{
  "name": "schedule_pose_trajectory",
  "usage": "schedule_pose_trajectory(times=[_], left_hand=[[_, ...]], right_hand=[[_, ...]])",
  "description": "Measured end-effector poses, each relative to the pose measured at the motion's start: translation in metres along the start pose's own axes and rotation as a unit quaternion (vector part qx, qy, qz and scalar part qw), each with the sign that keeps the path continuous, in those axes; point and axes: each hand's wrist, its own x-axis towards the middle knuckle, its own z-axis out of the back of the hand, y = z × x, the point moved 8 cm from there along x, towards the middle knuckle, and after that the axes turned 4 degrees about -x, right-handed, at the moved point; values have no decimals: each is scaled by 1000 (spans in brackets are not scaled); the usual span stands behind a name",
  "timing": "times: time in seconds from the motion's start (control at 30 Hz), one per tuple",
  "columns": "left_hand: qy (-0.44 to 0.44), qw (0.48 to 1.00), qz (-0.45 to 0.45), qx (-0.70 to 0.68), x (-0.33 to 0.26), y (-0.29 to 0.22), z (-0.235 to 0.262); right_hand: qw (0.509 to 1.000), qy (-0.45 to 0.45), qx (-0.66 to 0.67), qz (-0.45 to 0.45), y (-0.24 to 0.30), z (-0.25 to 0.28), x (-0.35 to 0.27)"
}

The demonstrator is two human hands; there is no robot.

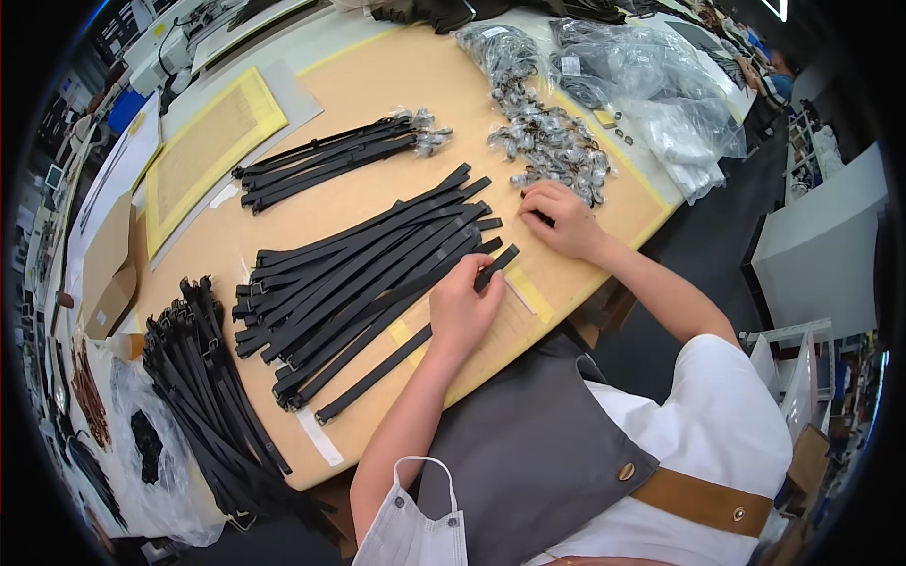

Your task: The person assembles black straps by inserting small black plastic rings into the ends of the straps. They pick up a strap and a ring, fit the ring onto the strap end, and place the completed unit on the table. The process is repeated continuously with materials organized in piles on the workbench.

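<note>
My left hand (466,300) is closed on a black strap (377,374), close to the end that points away to the right. The strap slants across the table's near edge, and a small metal fitting shows at its far left end. My right hand (564,221) is at the near side of a heap of metal hooks (557,141), many wrapped in clear film. Its fingers are curled together, and what they pinch, if anything, is hidden. Beyond my left hand lies a broad row of similar black straps (363,259), several with buckles at their left ends.
A smaller bundle of straps with wrapped hooks (340,156) lies farther back. More straps (203,387) hang over the table's left edge beside a clear plastic bag (160,472). Large plastic bags (651,80) fill the back right. A yellow-edged board (212,156) lies at the left.
</note>
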Motion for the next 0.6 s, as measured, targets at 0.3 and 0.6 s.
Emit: schedule_pose_trajectory(times=[0.3, 0.6], left_hand=[[22, 1000, 6, 4, -5, 2, 1], [29, 994, -47, 96, -14, 3, -4]], right_hand=[[999, 22, -22, -13, -3, -7, -8], [973, 186, 39, 127, 106, -42, 73]])
